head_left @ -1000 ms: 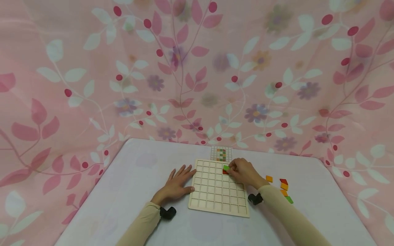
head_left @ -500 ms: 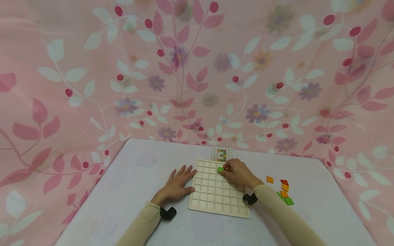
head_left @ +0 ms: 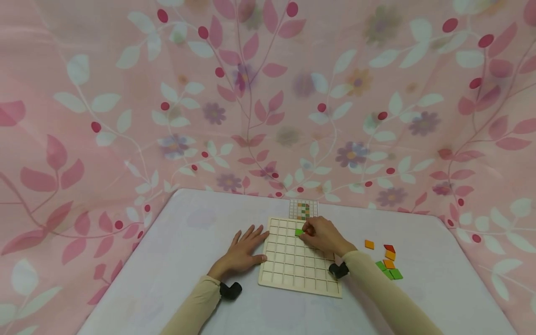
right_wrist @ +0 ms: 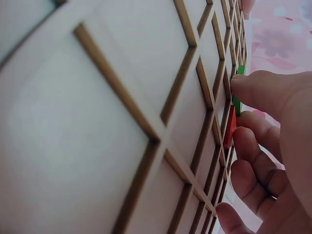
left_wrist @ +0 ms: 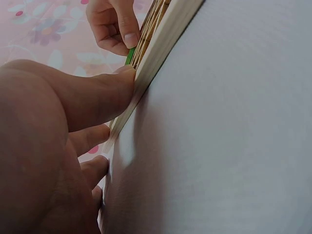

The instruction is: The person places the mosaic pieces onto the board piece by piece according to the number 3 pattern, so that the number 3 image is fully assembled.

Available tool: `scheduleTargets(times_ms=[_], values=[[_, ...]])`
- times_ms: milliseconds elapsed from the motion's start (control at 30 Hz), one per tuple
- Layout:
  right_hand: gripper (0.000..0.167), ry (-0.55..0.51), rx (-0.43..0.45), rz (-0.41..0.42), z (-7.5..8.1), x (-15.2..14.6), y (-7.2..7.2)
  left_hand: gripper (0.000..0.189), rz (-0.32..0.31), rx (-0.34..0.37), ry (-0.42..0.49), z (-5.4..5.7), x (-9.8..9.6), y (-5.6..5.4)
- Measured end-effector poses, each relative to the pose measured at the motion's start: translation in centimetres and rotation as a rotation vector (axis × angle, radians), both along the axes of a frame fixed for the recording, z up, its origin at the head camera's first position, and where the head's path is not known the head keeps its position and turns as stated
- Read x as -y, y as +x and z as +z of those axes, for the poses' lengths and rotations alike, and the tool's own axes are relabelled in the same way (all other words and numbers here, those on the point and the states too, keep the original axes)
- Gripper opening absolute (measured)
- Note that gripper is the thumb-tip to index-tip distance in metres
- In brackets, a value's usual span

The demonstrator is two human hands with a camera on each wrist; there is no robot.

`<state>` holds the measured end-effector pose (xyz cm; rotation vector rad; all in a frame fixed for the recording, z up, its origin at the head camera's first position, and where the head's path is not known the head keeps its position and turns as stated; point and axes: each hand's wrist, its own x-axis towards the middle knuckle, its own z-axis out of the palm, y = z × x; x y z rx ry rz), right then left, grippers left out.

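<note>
A pale wooden grid board (head_left: 293,265) lies on the table in the head view. My right hand (head_left: 325,236) is over its far rows, pinching a green square tile (head_left: 299,232) between thumb and fingers. In the right wrist view the thumb lies on the green tile's edge, low over a cell. A red tile (right_wrist: 230,127) sits beside it on the grid, close under the fingers. My left hand (head_left: 239,253) lies flat with fingers spread; its thumb and fingertips touch the board's left edge, as the left wrist view shows too.
Behind the board lies a small card (head_left: 293,210) printed with a coloured grid pattern. Right of the board are loose tiles: an orange one (head_left: 369,244) apart, a red one (head_left: 389,248), and several orange and green ones (head_left: 395,274). A floral curtain (head_left: 268,102) hangs behind the table.
My right hand has shifted left across the board, bringing the green tile from over the red tile to the cell on its left. My left hand stays at the board's edge.
</note>
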<state>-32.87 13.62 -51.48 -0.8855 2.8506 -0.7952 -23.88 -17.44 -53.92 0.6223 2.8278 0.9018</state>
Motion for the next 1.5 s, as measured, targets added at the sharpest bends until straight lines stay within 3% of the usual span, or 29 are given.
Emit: scheduleTargets(times_ms=[300,567,767,1067,1300,1500], values=[[0.012,-0.052,0.02,0.024,0.3,-0.1,-0.2,0.073,-0.008,-0.008,-0.005,0.2,0.1,0.1],[0.021,-0.141,0.129,-0.054,0.0,-0.5,-0.7,0.073,-0.003,0.002,-0.002,0.2,0.0,0.2],[0.022,-0.181,0.202,-0.02,-0.8,-0.7,-1.3,0.072,-0.005,0.006,-0.004,0.2,0.0,0.3],[0.02,-0.214,0.203,-0.019,-0.6,-0.8,-1.2,0.072,-0.01,-0.002,0.002,0.1,0.0,0.1],[0.034,-0.235,0.216,-0.033,-0.7,-0.7,-1.0,0.073,-0.01,-0.006,-0.008,-0.1,0.1,0.0],[0.025,-0.228,0.228,-0.014,-0.7,-0.8,-0.9,0.072,-0.005,0.002,-0.023,-0.1,0.0,0.0]])
